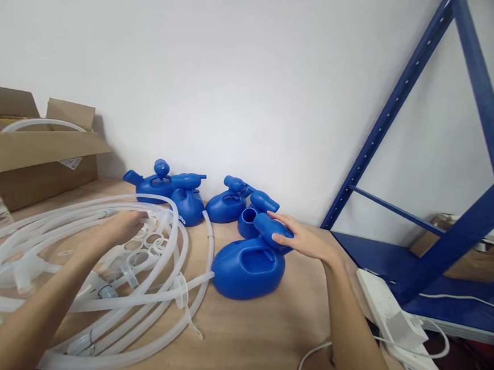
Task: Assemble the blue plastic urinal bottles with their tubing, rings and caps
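Observation:
A blue plastic urinal bottle [246,273] stands on the table, with a clear hose [199,281] joined to its left end. My right hand [305,239] is wrapped round the blue tubular part [269,230] on top of it, thumb in front and fingers over the top. My left hand [126,225] reaches down into a heap of translucent rings and fittings [141,256]. Its fingers are bent and partly hidden, so what they pinch cannot be seen. Coils of clear hose [164,315] lie around and under my left forearm. A white ring with a strap [181,291] sits around the hose.
More blue bottles [223,207] line the wall at the back. An opened cardboard box [46,175] stands at the left. On the right are a white power strip [394,322] with a plug and cable, and a blue metal rack [389,113].

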A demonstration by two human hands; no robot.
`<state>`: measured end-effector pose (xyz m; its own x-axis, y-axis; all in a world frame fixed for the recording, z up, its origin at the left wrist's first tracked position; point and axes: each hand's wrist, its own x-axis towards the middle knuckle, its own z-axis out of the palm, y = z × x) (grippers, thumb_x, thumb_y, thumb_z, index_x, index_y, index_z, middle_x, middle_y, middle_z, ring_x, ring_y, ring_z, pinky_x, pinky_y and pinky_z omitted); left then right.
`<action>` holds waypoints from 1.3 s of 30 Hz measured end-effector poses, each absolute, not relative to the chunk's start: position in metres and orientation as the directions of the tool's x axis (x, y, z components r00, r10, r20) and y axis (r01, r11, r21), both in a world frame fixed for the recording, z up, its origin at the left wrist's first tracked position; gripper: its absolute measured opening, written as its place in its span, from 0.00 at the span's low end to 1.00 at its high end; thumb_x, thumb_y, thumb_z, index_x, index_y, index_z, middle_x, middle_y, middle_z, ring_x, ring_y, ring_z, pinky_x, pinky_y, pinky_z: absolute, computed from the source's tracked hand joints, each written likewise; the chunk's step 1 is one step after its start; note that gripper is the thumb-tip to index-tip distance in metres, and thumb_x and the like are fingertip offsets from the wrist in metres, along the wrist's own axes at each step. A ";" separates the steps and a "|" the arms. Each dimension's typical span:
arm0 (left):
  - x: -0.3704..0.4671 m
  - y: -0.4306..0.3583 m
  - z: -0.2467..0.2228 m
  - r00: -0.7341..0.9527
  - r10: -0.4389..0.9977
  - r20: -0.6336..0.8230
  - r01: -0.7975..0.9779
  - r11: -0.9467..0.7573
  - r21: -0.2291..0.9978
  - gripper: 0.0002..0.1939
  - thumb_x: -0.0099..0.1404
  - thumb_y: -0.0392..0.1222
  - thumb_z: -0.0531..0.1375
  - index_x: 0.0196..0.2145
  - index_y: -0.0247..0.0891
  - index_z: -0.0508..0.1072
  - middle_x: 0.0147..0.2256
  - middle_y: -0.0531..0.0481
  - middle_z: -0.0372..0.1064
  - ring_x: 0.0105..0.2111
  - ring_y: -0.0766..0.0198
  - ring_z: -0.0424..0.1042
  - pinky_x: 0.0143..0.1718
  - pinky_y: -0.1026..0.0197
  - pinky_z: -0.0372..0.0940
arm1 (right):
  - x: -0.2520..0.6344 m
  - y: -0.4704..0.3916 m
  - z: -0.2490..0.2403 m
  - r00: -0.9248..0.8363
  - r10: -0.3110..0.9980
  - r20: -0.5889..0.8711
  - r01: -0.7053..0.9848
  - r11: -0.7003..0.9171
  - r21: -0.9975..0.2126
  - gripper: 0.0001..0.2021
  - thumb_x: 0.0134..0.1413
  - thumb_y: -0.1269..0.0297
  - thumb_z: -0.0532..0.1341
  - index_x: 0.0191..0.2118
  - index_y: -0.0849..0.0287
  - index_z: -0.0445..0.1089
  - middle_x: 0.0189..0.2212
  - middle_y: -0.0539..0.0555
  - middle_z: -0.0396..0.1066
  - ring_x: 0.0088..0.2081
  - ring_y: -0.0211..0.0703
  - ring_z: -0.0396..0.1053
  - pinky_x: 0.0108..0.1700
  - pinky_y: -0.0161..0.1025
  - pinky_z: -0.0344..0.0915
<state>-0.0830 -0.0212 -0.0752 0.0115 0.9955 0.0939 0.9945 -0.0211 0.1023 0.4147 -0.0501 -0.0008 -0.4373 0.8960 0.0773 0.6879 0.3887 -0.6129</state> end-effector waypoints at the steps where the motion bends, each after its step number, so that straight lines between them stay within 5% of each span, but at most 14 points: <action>1: -0.081 -0.022 -0.080 0.024 0.995 0.102 0.992 -0.036 0.118 0.22 0.66 0.40 0.50 0.52 0.34 0.76 0.52 0.34 0.76 0.53 0.46 0.74 0.52 0.53 0.65 | 0.415 -0.050 -0.001 -0.434 0.898 0.074 0.694 0.386 -0.608 0.42 0.57 0.35 0.62 0.72 0.48 0.56 0.70 0.58 0.57 0.68 0.62 0.58 0.69 0.57 0.59; 7: -0.084 -0.024 -0.101 0.050 0.989 0.141 0.978 -0.077 0.193 0.28 0.64 0.45 0.47 0.56 0.35 0.74 0.45 0.38 0.80 0.47 0.45 0.77 0.50 0.51 0.67 | 0.421 -0.051 -0.001 -0.496 0.862 0.104 0.612 0.432 -0.663 0.37 0.55 0.43 0.68 0.68 0.48 0.63 0.68 0.57 0.63 0.65 0.61 0.64 0.66 0.56 0.63; 14: -0.088 -0.022 -0.105 0.071 0.978 0.197 0.975 -0.109 0.191 0.25 0.64 0.48 0.47 0.47 0.36 0.78 0.50 0.36 0.76 0.49 0.44 0.75 0.52 0.51 0.66 | 0.417 -0.048 -0.003 -0.678 0.731 0.078 0.386 0.444 -0.809 0.40 0.48 0.45 0.73 0.66 0.50 0.67 0.67 0.58 0.64 0.69 0.60 0.59 0.69 0.57 0.57; 21: -0.081 -0.020 -0.109 0.085 0.969 0.231 0.969 -0.134 0.209 0.26 0.66 0.52 0.46 0.41 0.36 0.81 0.50 0.35 0.76 0.51 0.44 0.73 0.56 0.49 0.64 | 0.420 -0.058 0.011 -0.525 0.851 0.023 0.680 0.436 -0.590 0.33 0.52 0.41 0.69 0.63 0.44 0.71 0.66 0.55 0.64 0.65 0.61 0.63 0.64 0.54 0.65; 25: -0.073 -0.022 -0.106 0.084 0.966 0.244 0.960 -0.145 0.242 0.25 0.67 0.52 0.47 0.38 0.37 0.81 0.46 0.36 0.77 0.46 0.45 0.75 0.51 0.50 0.66 | 0.415 -0.064 0.014 -0.465 0.885 -0.006 0.709 0.369 -0.601 0.35 0.52 0.40 0.69 0.65 0.44 0.69 0.64 0.54 0.68 0.64 0.63 0.65 0.65 0.56 0.64; 35: 0.004 -0.045 -0.073 0.258 0.880 0.398 0.765 -0.438 0.472 0.26 0.69 0.51 0.50 0.57 0.39 0.76 0.39 0.45 0.78 0.35 0.56 0.74 0.40 0.57 0.69 | 0.371 -0.067 0.010 -0.589 0.805 0.071 0.630 0.512 -0.584 0.27 0.60 0.49 0.65 0.64 0.45 0.68 0.56 0.53 0.75 0.52 0.55 0.74 0.54 0.49 0.71; 39: 0.058 -0.052 -0.063 0.268 0.853 0.448 0.714 -0.487 0.503 0.27 0.73 0.49 0.46 0.59 0.36 0.75 0.35 0.44 0.75 0.31 0.58 0.75 0.38 0.56 0.69 | 0.359 -0.070 0.007 -0.588 0.800 0.121 0.624 0.544 -0.561 0.31 0.51 0.45 0.71 0.59 0.48 0.70 0.51 0.53 0.76 0.47 0.53 0.74 0.50 0.45 0.71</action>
<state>0.0577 -0.0518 -0.0630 0.2676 0.8533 0.4475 0.7141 -0.4874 0.5025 0.3595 -0.0704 0.0074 -0.5879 0.7998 0.1209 0.6240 0.5436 -0.5613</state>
